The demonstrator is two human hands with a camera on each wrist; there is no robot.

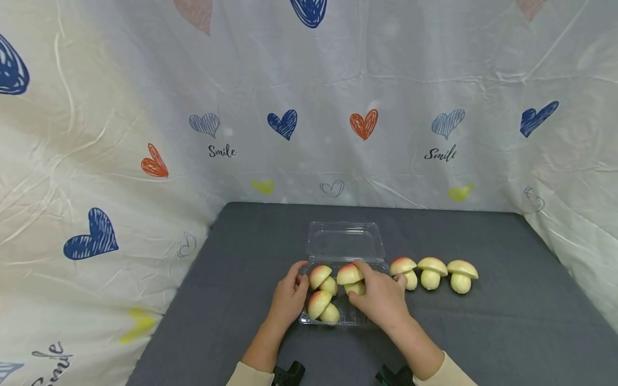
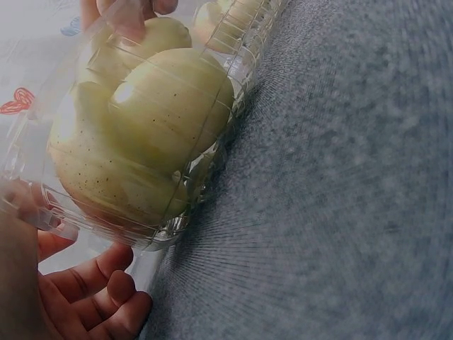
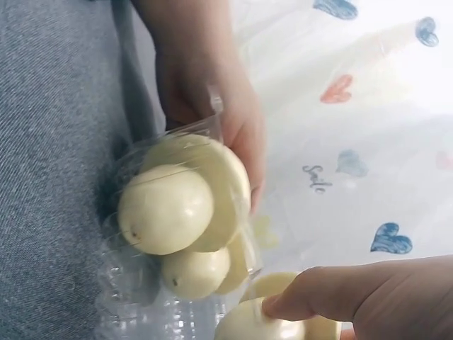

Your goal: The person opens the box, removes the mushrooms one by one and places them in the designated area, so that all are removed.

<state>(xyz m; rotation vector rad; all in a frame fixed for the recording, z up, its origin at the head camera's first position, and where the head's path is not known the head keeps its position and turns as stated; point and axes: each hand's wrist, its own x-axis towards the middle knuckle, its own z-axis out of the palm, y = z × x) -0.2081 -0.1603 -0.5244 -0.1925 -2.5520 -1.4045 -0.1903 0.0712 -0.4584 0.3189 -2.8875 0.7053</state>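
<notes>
Between hands, clear plastic box; mushroom pinched by right.

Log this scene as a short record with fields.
Packaging: clear plastic container, its lid open at the back
Inside: two mushroom-shaped pieces in the left half, one behind the other
Left hand: touches the container's left side
Right hand: grips a third piece at the container; whether it touches the base cannot be told
Outside: three more pieces in a row right of the container, on gray cloth
Backdrop: white sheet printed with hearts and "Smile"
</notes>
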